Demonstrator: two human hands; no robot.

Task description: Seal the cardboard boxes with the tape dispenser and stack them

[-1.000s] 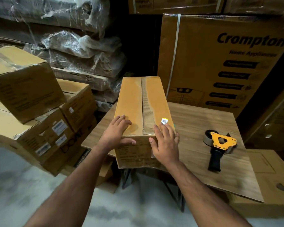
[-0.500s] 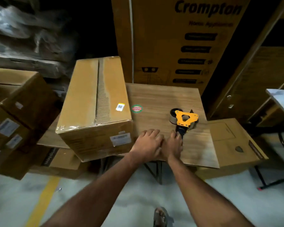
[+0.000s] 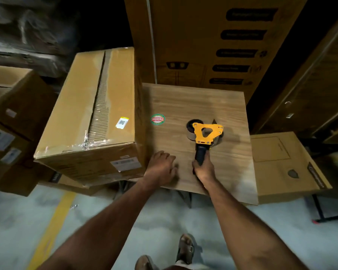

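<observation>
A long brown cardboard box (image 3: 82,117) lies on the left part of the wooden tabletop (image 3: 185,102), its top seam showing a strip of bare corrugation and crinkled clear tape at the near end. The orange tape dispenser (image 3: 206,133) lies flat on the tabletop right of the box. My right hand (image 3: 203,168) grips its dark handle. My left hand (image 3: 162,168) rests on the table's near edge beside the box's right front corner, fingers loosely bent, holding nothing.
Stacked brown boxes (image 3: 10,121) stand at the left. A tall printed carton (image 3: 213,41) rises behind the table. Another flat box (image 3: 281,164) sits low at the right. A round sticker (image 3: 157,119) marks the tabletop. My sandalled feet (image 3: 185,248) stand on the grey floor.
Both hands left the box top and moved right. My right hand has closed around the dispenser's handle; the left hand now lies on the table edge. The view swung right.
</observation>
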